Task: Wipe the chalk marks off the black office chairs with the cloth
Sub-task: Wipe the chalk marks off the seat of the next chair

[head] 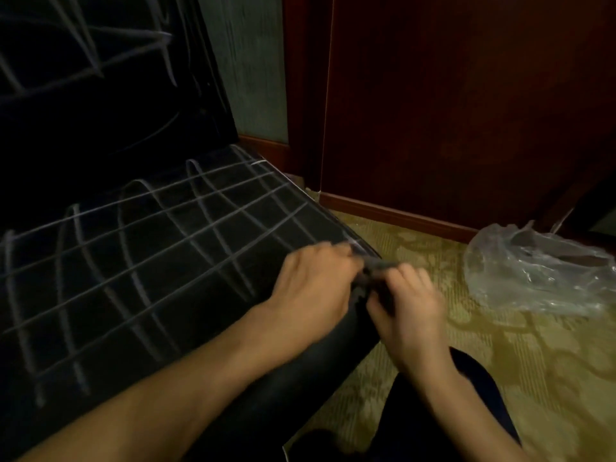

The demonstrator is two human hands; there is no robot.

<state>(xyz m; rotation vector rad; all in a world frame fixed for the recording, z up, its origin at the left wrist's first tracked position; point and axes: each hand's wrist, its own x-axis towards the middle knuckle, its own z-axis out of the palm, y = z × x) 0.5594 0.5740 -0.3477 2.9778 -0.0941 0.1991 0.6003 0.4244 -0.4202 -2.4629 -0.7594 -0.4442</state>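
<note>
A black office chair fills the left of the view. Its seat (140,261) carries a grid of white chalk lines, and its backrest (83,61) shows loose chalk scribbles. At the seat's front right edge my left hand (313,288) and my right hand (410,315) meet. Between them they grip a small dark grey cloth (370,278), bunched up and mostly hidden by the fingers. The picture is blurred around the hands.
A clear plastic bag (540,271) lies on the patterned yellow-green carpet (500,361) at the right. A dark red wooden door or panel (466,111) with a skirting board stands behind. My dark-clothed knee (443,411) is at the bottom.
</note>
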